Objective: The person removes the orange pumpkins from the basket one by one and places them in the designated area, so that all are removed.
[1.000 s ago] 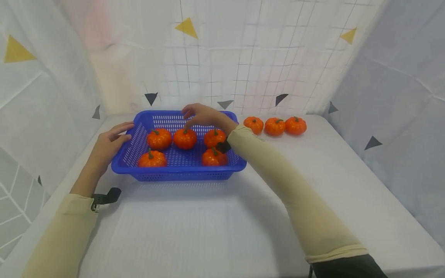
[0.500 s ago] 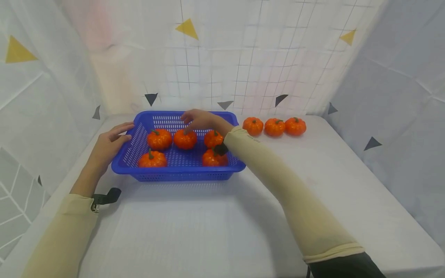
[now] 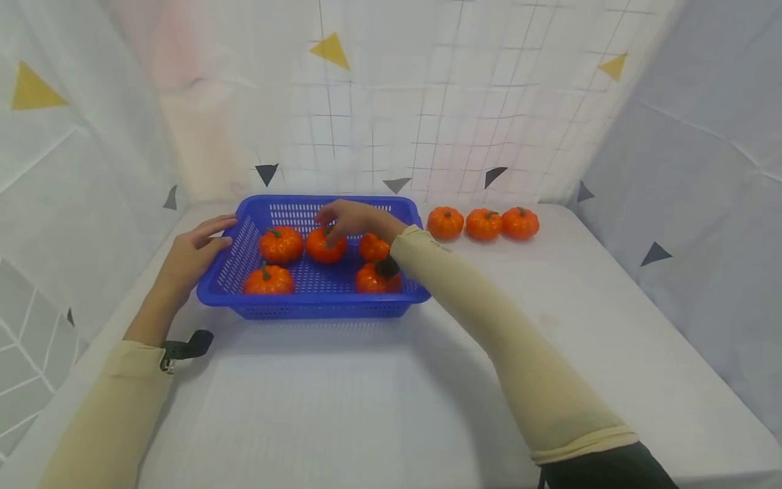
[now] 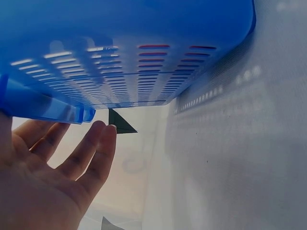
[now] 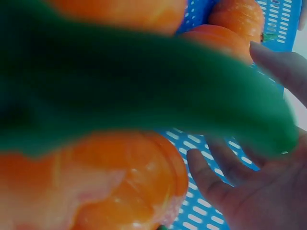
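A blue plastic basket (image 3: 314,299) with perforated walls holds several small orange pumpkins with green stems. My right hand (image 3: 354,217) is over the basket at the back-middle pumpkin (image 3: 320,251), thumb in front of it and fingers on its far side; whether they touch it cannot be told. In the right wrist view, the right hand's fingers (image 5: 208,179) look spread, and a blurred green stem (image 5: 144,86) covers much of the picture. My left hand (image 3: 189,258) touches the basket's left rim with extended fingers. From the left wrist view, its fingers (image 4: 98,160) lie outside the wall, fairly straight.
Three more pumpkins stand in a row right of the basket: one near it (image 3: 445,223), a middle one (image 3: 483,225) and a far one (image 3: 520,223). They sit on a white table (image 3: 318,407). Pale curtains (image 3: 464,102) enclose the back and sides.
My right hand has come down and toward me, its thumb now in front of the back-middle pumpkin. The left hand and the basket have stayed in place.
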Tool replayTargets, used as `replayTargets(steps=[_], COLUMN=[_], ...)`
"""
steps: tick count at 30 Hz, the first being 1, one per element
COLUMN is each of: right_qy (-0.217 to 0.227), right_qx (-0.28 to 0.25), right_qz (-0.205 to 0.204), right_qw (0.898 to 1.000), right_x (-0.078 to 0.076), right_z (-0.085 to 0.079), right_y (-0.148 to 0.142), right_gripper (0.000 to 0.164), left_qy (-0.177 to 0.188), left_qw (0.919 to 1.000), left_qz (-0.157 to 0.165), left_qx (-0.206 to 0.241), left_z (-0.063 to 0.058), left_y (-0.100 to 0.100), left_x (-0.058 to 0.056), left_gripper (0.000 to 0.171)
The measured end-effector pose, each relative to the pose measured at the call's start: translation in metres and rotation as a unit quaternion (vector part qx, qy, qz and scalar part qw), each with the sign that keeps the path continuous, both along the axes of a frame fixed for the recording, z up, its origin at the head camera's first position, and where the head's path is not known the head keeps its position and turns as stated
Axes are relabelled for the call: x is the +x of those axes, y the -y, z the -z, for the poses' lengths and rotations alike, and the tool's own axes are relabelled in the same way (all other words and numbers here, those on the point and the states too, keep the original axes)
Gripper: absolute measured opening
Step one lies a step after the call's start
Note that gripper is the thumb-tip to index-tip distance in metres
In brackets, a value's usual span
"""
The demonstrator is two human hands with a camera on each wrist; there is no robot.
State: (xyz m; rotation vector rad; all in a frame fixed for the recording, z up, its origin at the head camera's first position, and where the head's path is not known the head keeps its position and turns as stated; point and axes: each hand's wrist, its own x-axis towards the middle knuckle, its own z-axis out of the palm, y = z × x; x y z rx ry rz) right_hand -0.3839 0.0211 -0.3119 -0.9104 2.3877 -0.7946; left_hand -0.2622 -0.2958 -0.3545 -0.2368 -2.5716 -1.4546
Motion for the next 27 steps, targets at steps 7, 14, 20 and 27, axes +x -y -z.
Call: replayTargets(steps=[7, 14, 20, 27], right_qy=[0.015, 0.023, 0.036, 0.042], right_qx=[0.008, 0.038, 0.051, 0.049], right_qz=[0.015, 0.017, 0.001, -0.003], right_qw=[1.0, 0.999, 0.998, 0.998], right_x=[0.0015, 0.002, 0.0045, 0.0034], right_z=[0.0022, 0.0053, 0.0037, 0.0057], right_y=[-0.0004, -0.0009, -0.0019, -0.0039], right_gripper=[0.064, 0.058, 0.068, 0.063], left_qy=[0.004, 0.005, 0.003, 0.002], left_qw=[1.0, 1.0, 1.0, 1.0], left_qz=[-0.003, -0.003, -0.003, -0.003], left_qx=[-0.004, -0.006, -0.005, -0.006], left_z=[0.0009, 0.0021, 0.002, 0.0009], left_y=[-0.0008, 0.0002, 0.001, 0.0], left_x=[0.0011, 0.0008, -0.0004, 0.001], left_gripper=[0.048, 0.048, 0.049, 0.05])
